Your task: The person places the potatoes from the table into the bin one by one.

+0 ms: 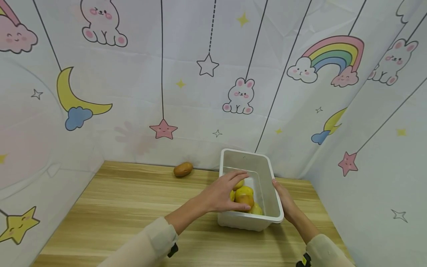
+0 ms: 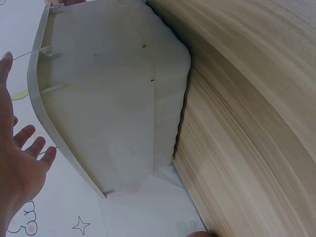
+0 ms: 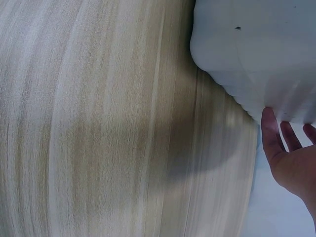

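Observation:
A white plastic bin [image 1: 247, 221] stands on the table. Inside, several rounded yellow and orange-brown pieces [image 1: 245, 198], potatoes or fruit, lie heaped at its near end. My left hand [image 1: 218, 193] reaches over the left rim, fingers and thumb spread above the heap. In the left wrist view, that hand [image 2: 22, 163] appears beside the rim with its fingers apart. At the bin's right side, my right hand [image 1: 287, 202] holds the rim. Its fingers [image 3: 270, 131] touch the outer wall in the right wrist view. A brown, potato-like piece [image 1: 183, 169] lies left of the bin.
The wood-grain table [image 1: 133, 211] meets a white cloth backdrop [image 1: 197, 100] printed with rabbits, stars and rainbows. The cloth also rises along both sides. The bin stands close to the back cloth.

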Demonstrator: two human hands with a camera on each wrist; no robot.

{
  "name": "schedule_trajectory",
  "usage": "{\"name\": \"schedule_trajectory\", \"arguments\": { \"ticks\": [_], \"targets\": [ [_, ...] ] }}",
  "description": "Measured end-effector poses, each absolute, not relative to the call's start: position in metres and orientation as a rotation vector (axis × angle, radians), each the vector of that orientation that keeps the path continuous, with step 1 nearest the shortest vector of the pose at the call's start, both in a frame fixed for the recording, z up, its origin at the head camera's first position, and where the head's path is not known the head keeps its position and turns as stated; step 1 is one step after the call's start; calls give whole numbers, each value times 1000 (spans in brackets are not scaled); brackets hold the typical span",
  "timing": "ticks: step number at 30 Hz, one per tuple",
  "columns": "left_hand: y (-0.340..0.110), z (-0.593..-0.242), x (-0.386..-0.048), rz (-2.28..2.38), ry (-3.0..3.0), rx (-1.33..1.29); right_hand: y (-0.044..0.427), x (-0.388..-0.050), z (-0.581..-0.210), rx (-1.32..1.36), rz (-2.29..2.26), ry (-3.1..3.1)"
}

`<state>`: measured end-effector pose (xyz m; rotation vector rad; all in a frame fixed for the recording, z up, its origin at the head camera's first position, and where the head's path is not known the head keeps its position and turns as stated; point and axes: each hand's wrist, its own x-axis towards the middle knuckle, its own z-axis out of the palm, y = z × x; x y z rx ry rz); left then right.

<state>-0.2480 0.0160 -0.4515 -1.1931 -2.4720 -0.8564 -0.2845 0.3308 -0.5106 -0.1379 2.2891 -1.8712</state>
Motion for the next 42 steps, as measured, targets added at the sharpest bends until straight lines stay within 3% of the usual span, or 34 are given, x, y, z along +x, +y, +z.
{"name": "schedule_trajectory", "arguments": {
  "ticks": [42],
  "targets": [
    [-21, -450, -254, -837, -2570, -1109, 330, -282, -512, -171, -1901, 2275]
  ]
}}
